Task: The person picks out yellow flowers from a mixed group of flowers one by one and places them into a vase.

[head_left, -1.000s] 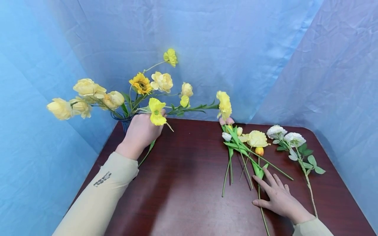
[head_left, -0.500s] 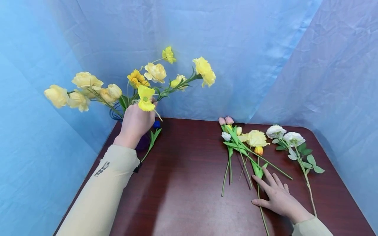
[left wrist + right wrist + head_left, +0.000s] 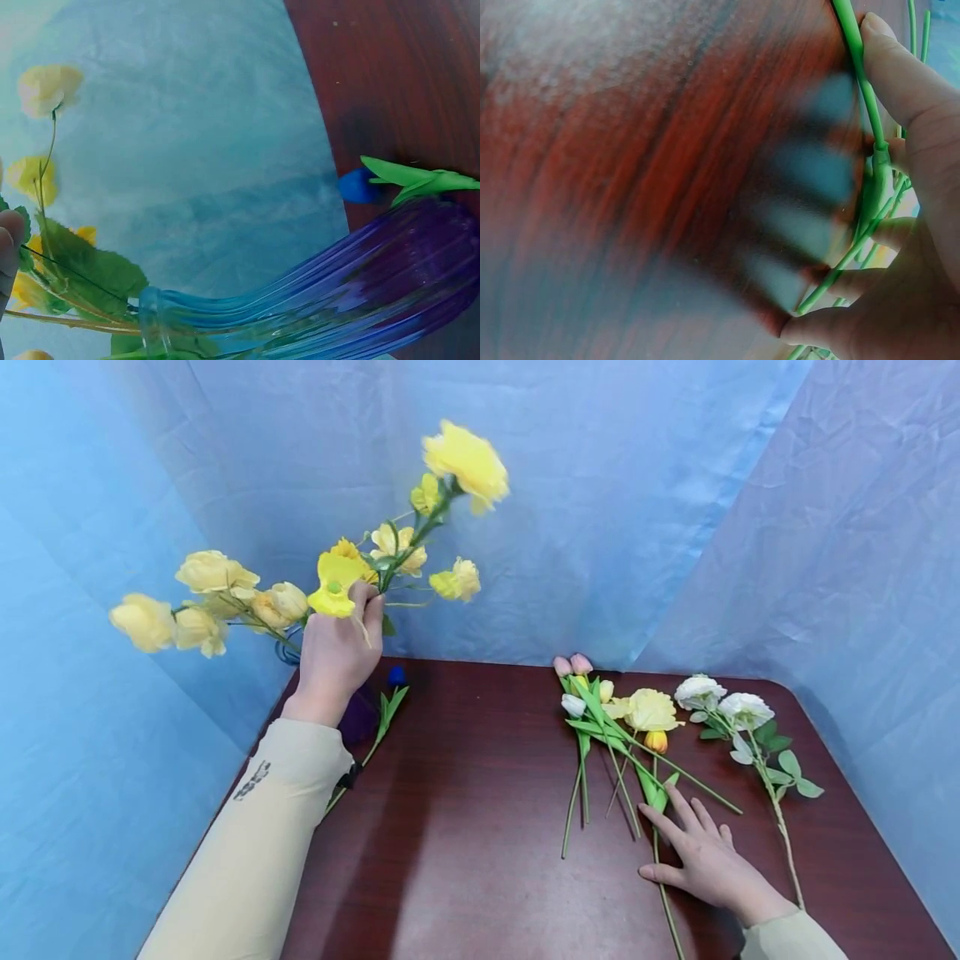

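My left hand [image 3: 337,647] pinches the green stem of a yellow carnation [image 3: 468,464], its bloom raised above the other flowers. Below is a ribbed glass vase [image 3: 300,319], blue at the neck and purple at the base, mostly hidden by the hand in the head view. In the left wrist view a thin stem runs from the fingers to the vase mouth [image 3: 154,319]; whether its tip is inside, I cannot tell. A yellow poppy [image 3: 335,585] overlaps the hand. My right hand [image 3: 705,860] rests on the table, fingers spread, beside the stem of an orange tulip [image 3: 656,742].
Pale yellow blooms [image 3: 213,572] fan out left of the vase. A blue tulip [image 3: 397,677] lies beside its base. Several tulips [image 3: 600,722] and a pale yellow flower [image 3: 651,710] lie at the right, with a white-flowered branch [image 3: 780,818] farther right. Blue cloth [image 3: 600,527] surrounds the table.
My left hand has risen and shifted left, swinging the carnation from low right to upright. More of the blue tulip and purple vase base shows. The right hand has stayed put.
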The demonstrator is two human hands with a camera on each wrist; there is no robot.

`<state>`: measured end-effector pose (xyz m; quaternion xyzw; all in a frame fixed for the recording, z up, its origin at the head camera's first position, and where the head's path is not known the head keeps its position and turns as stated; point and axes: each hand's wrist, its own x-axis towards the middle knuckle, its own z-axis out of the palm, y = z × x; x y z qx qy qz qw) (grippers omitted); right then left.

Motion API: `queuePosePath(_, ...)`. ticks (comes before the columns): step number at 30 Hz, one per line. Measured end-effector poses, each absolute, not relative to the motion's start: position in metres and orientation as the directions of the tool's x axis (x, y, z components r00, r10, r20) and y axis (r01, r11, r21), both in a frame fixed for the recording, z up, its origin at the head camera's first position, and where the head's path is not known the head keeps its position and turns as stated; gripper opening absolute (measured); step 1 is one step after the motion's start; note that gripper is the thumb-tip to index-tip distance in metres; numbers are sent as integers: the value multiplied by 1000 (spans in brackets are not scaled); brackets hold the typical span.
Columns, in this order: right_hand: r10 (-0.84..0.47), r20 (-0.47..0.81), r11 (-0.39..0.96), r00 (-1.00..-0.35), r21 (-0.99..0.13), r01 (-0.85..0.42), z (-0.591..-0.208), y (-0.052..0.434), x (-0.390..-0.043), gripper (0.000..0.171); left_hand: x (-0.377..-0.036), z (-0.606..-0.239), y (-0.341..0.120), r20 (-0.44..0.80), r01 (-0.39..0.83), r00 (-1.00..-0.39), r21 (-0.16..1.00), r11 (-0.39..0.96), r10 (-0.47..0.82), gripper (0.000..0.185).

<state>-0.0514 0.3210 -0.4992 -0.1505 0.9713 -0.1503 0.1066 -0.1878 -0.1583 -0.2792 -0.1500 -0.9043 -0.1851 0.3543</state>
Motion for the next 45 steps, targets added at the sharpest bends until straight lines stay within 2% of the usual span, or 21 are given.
queuePosePath(2,-328,-154,910,-932,-318,-268,-499,322,-51,91,-188,-279,-159,723,417,-675,210,884,147,24)
queuePosePath(4,-330,-148,910,-932,-314,-272,-499,322,-50,91,-189,-280,-162,720,419,-678,214,882,147,24)
queuePosePath(12,-334,-136,906,-933,-318,-278,-499,322,-49,91,-191,-297,-179,631,276,-773,256,927,56,24)
queuePosePath(16,-334,-133,906,-933,-321,-278,-499,323,-48,90,-191,-306,-188,650,240,-760,241,940,27,30)
queuePosePath(22,-332,-140,906,-933,-324,-274,-498,324,-49,91,-191,-317,-199,670,203,-743,226,953,-1,19)
queuePosePath(29,-327,-153,906,-933,-333,-263,-496,323,-50,91,-183,-308,-203,512,49,-855,247,968,-87,28)
queuePosePath(33,-326,-154,905,-933,-337,-261,-495,323,-50,90,-176,-303,-204,458,23,-883,260,965,-102,27)
queuePosePath(37,-325,-153,905,-933,-336,-261,-493,322,-49,90,-168,-303,-203,456,36,-884,286,957,-103,21)
queuePosePath(45,-327,-139,909,-935,-317,-271,-493,320,-46,89,-153,-324,-197,556,111,-824,347,931,-109,15)
